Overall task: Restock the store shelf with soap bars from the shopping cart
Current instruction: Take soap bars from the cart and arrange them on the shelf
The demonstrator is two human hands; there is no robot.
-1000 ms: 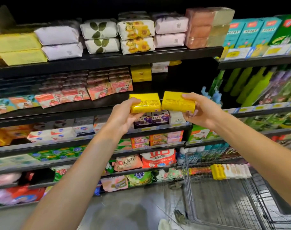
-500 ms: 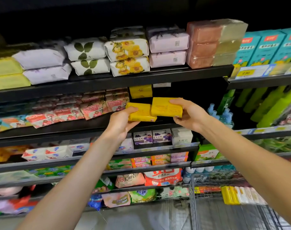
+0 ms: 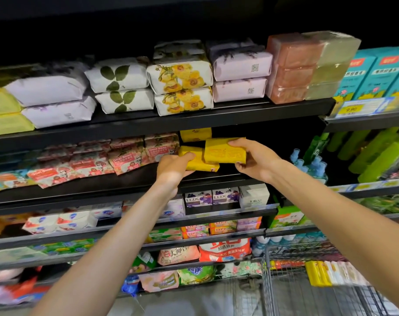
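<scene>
My left hand [image 3: 174, 167] grips a yellow soap bar [image 3: 202, 163] that lies low over the black second shelf [image 3: 134, 179]. My right hand [image 3: 255, 159] holds a second yellow soap bar [image 3: 223, 150] beside and slightly above the first, tilted up. Both bars sit in the gap right of the pink Goat Soap packs [image 3: 125, 156]. Behind them stands a yellow stack [image 3: 195, 134] of the same soap. The shopping cart [image 3: 292, 293] is at the lower right with yellow and white bars [image 3: 330, 273] along its far rim.
Paper-wrapped soaps [image 3: 180, 83] and brown and green blocks [image 3: 308, 67] fill the shelf above. Purple Lux boxes [image 3: 211, 197] sit one shelf below. Blue bottles [image 3: 312, 163] and green bottles [image 3: 376, 153] stand to the right. Dark room shows right of the yellow stack.
Both hands have carried their yellow bars up and forward into the second shelf. The left bar has come down close to the shelf board. The view has tilted upward.
</scene>
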